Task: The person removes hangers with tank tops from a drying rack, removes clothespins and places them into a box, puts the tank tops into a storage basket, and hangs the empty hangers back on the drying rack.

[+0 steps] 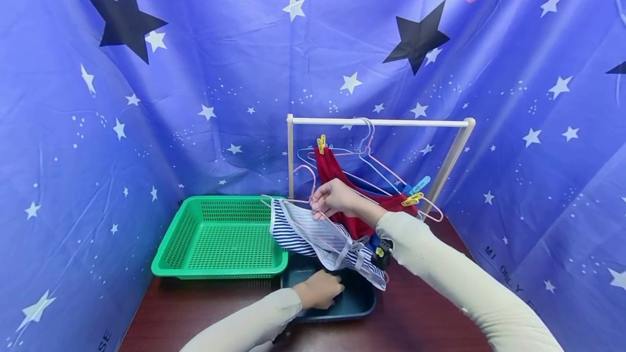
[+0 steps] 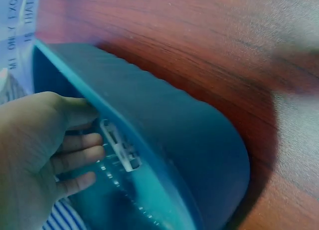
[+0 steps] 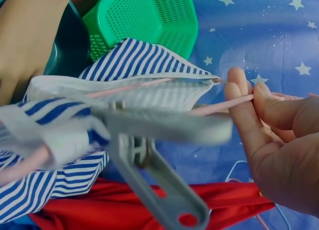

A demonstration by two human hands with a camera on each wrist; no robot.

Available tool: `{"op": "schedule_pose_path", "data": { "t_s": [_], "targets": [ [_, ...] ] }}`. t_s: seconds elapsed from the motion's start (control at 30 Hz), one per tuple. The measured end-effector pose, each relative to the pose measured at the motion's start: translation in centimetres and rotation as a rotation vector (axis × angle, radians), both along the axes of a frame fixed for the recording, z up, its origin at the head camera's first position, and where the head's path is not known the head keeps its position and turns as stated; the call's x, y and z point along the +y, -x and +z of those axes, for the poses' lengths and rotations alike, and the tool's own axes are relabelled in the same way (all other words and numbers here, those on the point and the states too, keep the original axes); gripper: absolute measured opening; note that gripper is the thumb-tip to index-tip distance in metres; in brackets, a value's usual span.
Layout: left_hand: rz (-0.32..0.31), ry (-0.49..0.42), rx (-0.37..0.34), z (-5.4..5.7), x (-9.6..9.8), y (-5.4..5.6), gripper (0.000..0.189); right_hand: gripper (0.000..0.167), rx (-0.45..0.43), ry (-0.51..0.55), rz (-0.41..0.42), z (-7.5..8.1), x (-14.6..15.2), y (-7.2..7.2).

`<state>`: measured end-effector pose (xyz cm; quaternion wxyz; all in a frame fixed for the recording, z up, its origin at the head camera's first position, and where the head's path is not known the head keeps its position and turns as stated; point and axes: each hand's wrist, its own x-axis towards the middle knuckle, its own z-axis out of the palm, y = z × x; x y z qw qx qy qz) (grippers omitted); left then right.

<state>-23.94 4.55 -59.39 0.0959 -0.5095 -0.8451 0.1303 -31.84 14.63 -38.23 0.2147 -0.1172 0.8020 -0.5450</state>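
My right hand [image 1: 335,198] pinches a pink clothes hanger [image 3: 224,106] between thumb and fingers, just under its hook. From that hanger hangs a blue-and-white striped garment [image 1: 293,232], tilted down to the right. A grey clothespin [image 3: 174,190] grips the garment at the lower end of the hanger. Below it, my left hand [image 1: 320,289] reaches into a dark teal bin [image 2: 149,105]. Inside the bin, a pale clothespin [image 2: 119,145] lies by the wall, right at the left fingertips. Those fingers are loosely bent, with nothing seen between them.
A green plastic basket [image 1: 220,274] stands left of the bin. Behind my right arm, a wooden rack [image 1: 381,122] carries hangers with a red garment [image 1: 332,170], held by yellow clothespins [image 1: 321,144], and a blue clothespin [image 1: 420,184]. A starry curtain [image 1: 220,69] encloses the table [image 1: 411,314].
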Motion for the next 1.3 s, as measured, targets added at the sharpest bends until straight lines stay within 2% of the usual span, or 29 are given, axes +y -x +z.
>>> {"op": "schedule_pose_path", "data": {
  "t_s": [0.1, 0.17, 0.23, 0.37, 0.47, 0.53, 0.6, 0.67, 0.73, 0.87, 1.0, 1.07, 1.23, 1.3],
  "targets": [
    [-0.096, -0.078, 0.019, 1.1, -1.0, -0.1, 0.015, 0.014, -0.014, -0.024, -0.019, -0.1, -0.2, 0.2],
    [-0.168, -0.165, 0.034, 2.1, -1.8, -0.3, 0.012, 0.011, -0.025, -0.034, -0.027, -0.1, -0.3, 0.3],
    [-0.239, -0.296, 0.049, 3.1, -2.6, -0.4, 0.008, 0.009, -0.038, -0.031, -0.025, 0.0, -0.5, 0.4],
    [-0.346, -0.627, 0.119, 5.6, -3.9, -0.5, 0.006, 0.010, -0.071, 0.004, 0.003, -0.1, -0.8, 0.3],
    [-0.380, -0.827, 0.202, 7.8, -4.6, -0.2, 0.007, 0.016, -0.109, 0.045, 0.030, -0.2, -1.0, 0.2],
    [-0.372, -0.914, 0.244, 9.2, -4.9, 0.0, 0.008, 0.019, -0.137, 0.071, 0.039, -0.4, -1.1, 0.2],
    [-0.351, -0.968, 0.251, 10.5, -5.2, 0.1, 0.012, 0.020, -0.168, 0.086, 0.040, -0.5, -1.2, 0.1],
    [-0.334, -0.994, 0.208, 11.6, -5.5, 0.0, 0.020, 0.019, -0.186, 0.093, 0.039, -0.6, -1.3, 0.0],
    [-0.315, -0.983, 0.135, 12.5, -5.6, -0.1, 0.031, 0.016, -0.197, 0.097, 0.040, -0.7, -1.3, 0.0],
    [-0.290, -0.883, -0.018, 13.5, -5.7, -0.5, 0.046, 0.016, -0.205, 0.104, 0.052, -1.0, -1.4, 0.1],
    [-0.273, -0.759, -0.108, 13.9, -5.6, -0.7, 0.047, 0.017, -0.214, 0.110, 0.057, -1.1, -1.6, 0.0],
    [-0.271, -0.712, -0.117, 13.9, -5.5, -0.8, 0.046, 0.017, -0.219, 0.112, 0.055, -1.1, -1.6, -0.2],
    [-0.256, -0.673, -0.201, 13.6, -5.2, -0.7, 0.042, 0.011, -0.220, 0.107, 0.050, -0.9, -1.7, -0.4],
    [-0.244, -0.676, -0.259, 13.6, -5.1, -0.8, 0.041, 0.010, -0.220, 0.099, 0.049, -1.0, -1.6, -0.4]
  ]
}}
